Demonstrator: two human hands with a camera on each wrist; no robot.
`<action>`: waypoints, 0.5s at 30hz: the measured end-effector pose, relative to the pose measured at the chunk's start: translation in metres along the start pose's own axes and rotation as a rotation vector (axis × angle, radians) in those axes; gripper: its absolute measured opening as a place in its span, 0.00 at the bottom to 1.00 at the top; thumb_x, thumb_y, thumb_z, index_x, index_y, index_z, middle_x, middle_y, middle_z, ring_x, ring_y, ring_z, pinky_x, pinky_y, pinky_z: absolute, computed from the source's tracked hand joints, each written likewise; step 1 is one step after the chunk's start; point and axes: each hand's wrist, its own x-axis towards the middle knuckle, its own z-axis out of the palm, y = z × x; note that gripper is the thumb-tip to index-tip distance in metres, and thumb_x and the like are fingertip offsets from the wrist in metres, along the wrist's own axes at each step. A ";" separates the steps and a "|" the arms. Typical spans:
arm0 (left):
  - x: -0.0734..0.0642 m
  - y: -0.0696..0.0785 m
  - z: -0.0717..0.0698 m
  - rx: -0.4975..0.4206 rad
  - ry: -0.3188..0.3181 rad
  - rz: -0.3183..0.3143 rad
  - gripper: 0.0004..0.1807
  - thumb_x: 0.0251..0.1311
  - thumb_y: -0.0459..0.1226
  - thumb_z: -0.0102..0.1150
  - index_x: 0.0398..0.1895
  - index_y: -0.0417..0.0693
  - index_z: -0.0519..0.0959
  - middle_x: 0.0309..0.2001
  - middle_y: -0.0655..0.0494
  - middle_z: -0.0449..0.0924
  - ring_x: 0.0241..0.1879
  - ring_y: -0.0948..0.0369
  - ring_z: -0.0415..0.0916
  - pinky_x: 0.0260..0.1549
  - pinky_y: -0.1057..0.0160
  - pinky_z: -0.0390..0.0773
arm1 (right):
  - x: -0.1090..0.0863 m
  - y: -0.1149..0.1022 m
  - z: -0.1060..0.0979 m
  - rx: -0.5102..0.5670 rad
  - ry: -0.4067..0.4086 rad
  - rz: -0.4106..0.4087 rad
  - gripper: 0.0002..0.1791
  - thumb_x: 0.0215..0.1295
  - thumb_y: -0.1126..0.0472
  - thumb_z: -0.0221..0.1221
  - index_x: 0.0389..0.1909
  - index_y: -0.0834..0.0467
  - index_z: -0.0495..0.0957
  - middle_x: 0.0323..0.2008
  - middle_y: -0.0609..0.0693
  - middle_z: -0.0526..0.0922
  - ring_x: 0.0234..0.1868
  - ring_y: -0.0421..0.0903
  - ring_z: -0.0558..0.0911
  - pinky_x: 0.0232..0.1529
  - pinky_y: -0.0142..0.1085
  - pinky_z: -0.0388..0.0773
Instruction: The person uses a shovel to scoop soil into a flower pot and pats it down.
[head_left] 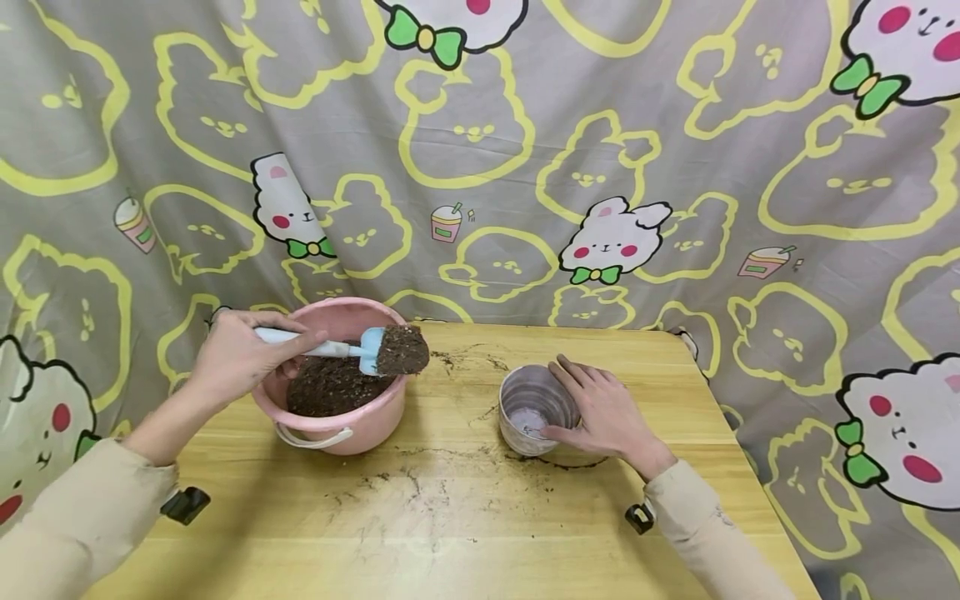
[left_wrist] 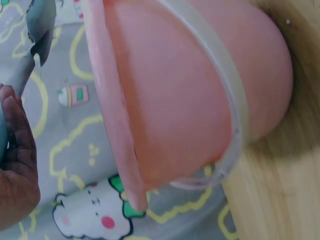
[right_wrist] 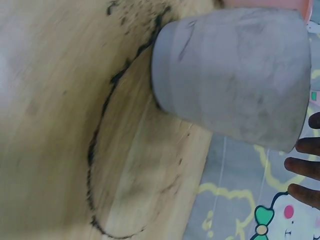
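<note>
My left hand (head_left: 243, 354) grips the pale handle of a small light-blue trowel (head_left: 370, 350) above a pink bucket (head_left: 375, 425). Dark soil (head_left: 402, 349) is heaped on the blade, which reaches past the bucket's right rim. More soil (head_left: 337, 386) lies inside the bucket. In the left wrist view, the trowel (left_wrist: 42, 25) shows at the upper left beside the bucket (left_wrist: 175, 85). A grey flowerpot (head_left: 525, 437) stands upright to the right. My right hand (head_left: 603, 412) rests at its right rim with extended fingers, the thumb over the opening. Those fingers (right_wrist: 305, 167) appear beyond the pot's rim (right_wrist: 235, 75) in the right wrist view.
Everything stands on a wooden table (head_left: 450, 542), with soil crumbs (head_left: 420, 483) scattered between bucket and pot. A curved line of soil (right_wrist: 92, 155) marks the wood beside the pot. A patterned grey curtain (head_left: 480, 108) hangs behind the table. The bucket's white handle (head_left: 315, 439) hangs at its front.
</note>
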 end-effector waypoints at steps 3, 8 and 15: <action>0.001 0.007 0.009 -0.033 -0.037 0.003 0.25 0.61 0.53 0.76 0.44 0.40 0.88 0.17 0.61 0.87 0.20 0.62 0.87 0.26 0.67 0.84 | -0.004 0.005 0.003 -0.003 0.000 -0.001 0.59 0.58 0.16 0.55 0.78 0.56 0.68 0.75 0.60 0.74 0.69 0.63 0.80 0.66 0.58 0.78; 0.003 0.019 0.028 -0.049 -0.092 0.015 0.25 0.61 0.54 0.76 0.44 0.40 0.89 0.19 0.59 0.87 0.19 0.63 0.86 0.26 0.64 0.86 | -0.008 0.010 0.009 0.004 0.009 -0.003 0.60 0.57 0.16 0.56 0.78 0.56 0.68 0.75 0.60 0.74 0.68 0.63 0.80 0.63 0.59 0.79; 0.007 0.028 0.063 -0.071 -0.155 0.069 0.21 0.61 0.55 0.75 0.41 0.47 0.90 0.20 0.53 0.86 0.20 0.57 0.85 0.24 0.61 0.86 | -0.013 0.014 0.013 0.006 -0.014 0.004 0.61 0.56 0.18 0.58 0.79 0.58 0.66 0.76 0.59 0.73 0.71 0.61 0.78 0.66 0.59 0.78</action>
